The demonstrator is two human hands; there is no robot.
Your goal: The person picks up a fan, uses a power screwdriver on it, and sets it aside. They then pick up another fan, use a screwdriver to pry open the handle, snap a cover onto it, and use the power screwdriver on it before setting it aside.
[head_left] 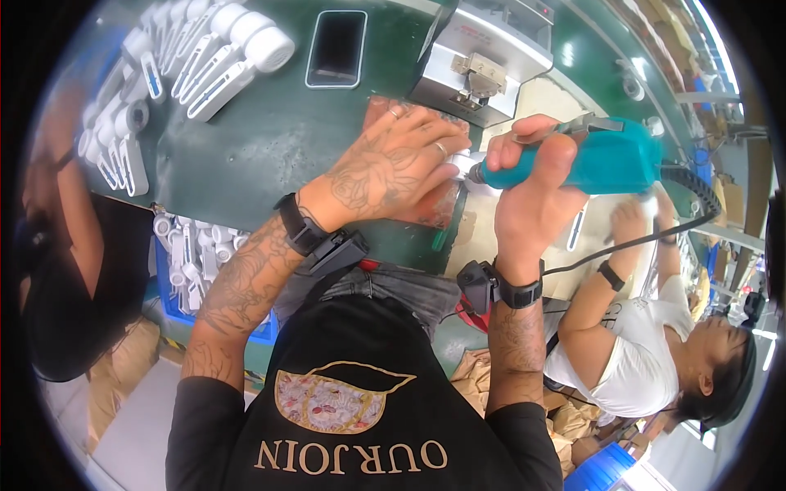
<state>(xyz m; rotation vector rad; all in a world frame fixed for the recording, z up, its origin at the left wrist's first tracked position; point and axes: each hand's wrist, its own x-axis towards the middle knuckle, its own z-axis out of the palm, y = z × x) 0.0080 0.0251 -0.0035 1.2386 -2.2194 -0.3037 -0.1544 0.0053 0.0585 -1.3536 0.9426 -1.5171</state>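
In my right hand (pixel 532 184) is a teal electric screwdriver (pixel 610 157), held level with its tip pointing left. My fingers and thumb wrap round its body. The tip meets a white plastic part (pixel 463 161), which my left hand (pixel 401 159) holds down with curled fingers. Most of that part is hidden under the hand. Beneath them lies a reddish-brown work pad (pixel 430 211) on the green tabletop (pixel 246 159). A black cord (pixel 630 243) runs from the screwdriver's rear end and loops back toward my right wrist.
White long-handled plastic units (pixel 221 69) stand in rows at the far left. A blue crate (pixel 168 282) of similar white parts sits below them. A phone (pixel 336 49) and a grey metal machine (pixel 483 61) are at the back. Co-workers sit at left and right (pixel 626 352).
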